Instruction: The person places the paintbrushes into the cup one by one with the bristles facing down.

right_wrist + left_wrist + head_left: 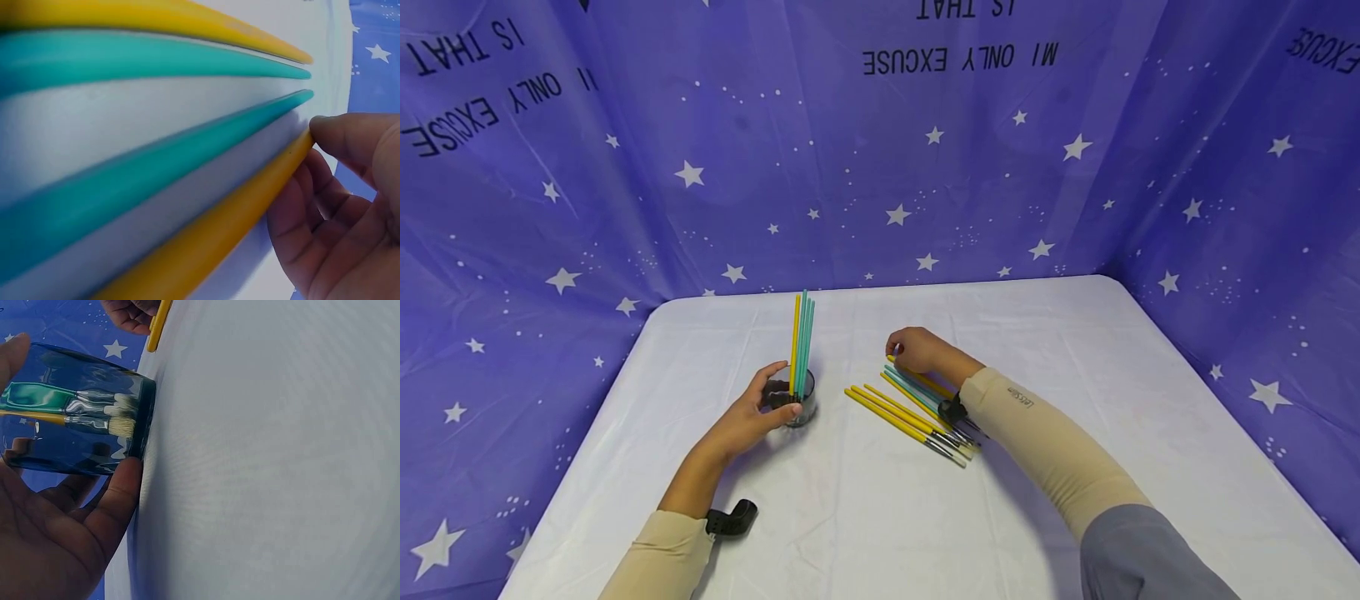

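Note:
My left hand holds a clear glass on the left part of the table, thumb on one side and fingers round the other. Several paintbrushes stand in the glass bristles down, their teal handles and a yellow handle rising above the rim. To the right, my right hand pinches the handle end of a yellow paintbrush between thumb and fingers. Beside it lie two teal paintbrushes and another yellow one. The bristles of the pinched brush are hidden behind the right wrist in the head view.
More yellow paintbrushes lie fanned out on the white-covered table, bristles toward the near right. A purple curtain with stars and lettering hangs behind the table and along both sides.

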`<state>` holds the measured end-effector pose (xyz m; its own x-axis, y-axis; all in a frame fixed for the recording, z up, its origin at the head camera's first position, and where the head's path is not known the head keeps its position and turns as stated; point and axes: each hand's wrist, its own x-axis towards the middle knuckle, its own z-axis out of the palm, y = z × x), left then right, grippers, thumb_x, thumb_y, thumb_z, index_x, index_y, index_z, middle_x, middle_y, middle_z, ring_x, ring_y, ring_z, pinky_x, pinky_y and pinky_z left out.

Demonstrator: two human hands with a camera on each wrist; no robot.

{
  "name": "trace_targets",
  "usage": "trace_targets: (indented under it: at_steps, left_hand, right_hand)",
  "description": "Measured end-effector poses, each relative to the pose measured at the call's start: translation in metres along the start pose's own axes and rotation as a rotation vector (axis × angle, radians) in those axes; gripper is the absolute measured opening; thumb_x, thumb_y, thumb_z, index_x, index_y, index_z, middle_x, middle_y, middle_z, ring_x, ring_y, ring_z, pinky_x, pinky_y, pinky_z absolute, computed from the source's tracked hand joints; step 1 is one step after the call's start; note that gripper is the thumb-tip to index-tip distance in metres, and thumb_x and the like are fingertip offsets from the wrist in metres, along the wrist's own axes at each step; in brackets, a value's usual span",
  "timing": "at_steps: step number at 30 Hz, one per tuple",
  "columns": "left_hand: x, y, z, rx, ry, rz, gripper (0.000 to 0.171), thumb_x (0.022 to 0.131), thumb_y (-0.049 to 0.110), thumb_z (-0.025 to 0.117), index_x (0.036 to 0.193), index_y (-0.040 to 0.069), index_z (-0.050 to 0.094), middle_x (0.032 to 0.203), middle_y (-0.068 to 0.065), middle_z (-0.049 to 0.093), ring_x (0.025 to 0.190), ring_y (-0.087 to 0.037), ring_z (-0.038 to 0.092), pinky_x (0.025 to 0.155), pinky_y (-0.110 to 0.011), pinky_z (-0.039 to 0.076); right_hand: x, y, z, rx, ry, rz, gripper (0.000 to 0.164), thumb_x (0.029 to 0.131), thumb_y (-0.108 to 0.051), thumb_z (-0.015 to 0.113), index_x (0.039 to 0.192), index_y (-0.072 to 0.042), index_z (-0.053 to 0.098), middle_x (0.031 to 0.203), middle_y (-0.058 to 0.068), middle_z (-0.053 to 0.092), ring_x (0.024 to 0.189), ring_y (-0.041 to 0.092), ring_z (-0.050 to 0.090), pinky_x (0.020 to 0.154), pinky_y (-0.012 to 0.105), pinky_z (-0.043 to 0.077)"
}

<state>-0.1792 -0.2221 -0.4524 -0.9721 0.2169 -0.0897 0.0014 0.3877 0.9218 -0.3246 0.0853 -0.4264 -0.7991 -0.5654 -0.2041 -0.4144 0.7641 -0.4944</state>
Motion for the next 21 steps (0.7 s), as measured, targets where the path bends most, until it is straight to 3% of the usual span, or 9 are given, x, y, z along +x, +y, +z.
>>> trace_targets:
  at_steps: [6,15,21]
  left_hand:
    - [0.0,0.0,0.001,-0.006,0.001,0.0,0.082,0.091,0.033,0.073,0.155,0.024,0.022,0.144,-0.02,0.046,0.134,-0.038,0.042,0.109,-0.065,0.02]
    - [0.001,-0.001,0.0,-0.009,0.001,0.006,0.083,0.091,0.032,0.073,0.155,0.024,0.021,0.143,-0.02,0.046,0.133,-0.038,0.043,0.109,-0.063,0.022]
    - [0.001,-0.002,0.0,0.01,0.004,-0.001,0.083,0.091,0.034,0.073,0.155,0.025,0.021,0.144,-0.02,0.044,0.135,-0.039,0.04,0.109,-0.065,0.021]
  right_hand:
    - [0.0,0.0,-0.004,0.027,-0.003,0.005,0.016,0.095,-0.006,0.063,0.111,-0.009,0.068,0.103,0.007,0.065,0.087,0.02,0.058,0.077,0.033,0.048]
    - [-0.001,-0.01,-0.019,0.219,0.016,-0.023,0.023,0.098,-0.004,0.056,0.119,-0.001,0.062,0.086,0.008,0.06,0.057,0.015,0.048,0.054,0.027,0.042]
    - [-0.001,-0.024,-0.031,0.263,0.052,-0.054,0.022,0.097,-0.005,0.057,0.118,-0.004,0.062,0.092,0.007,0.06,0.066,0.017,0.055,0.058,0.027,0.048]
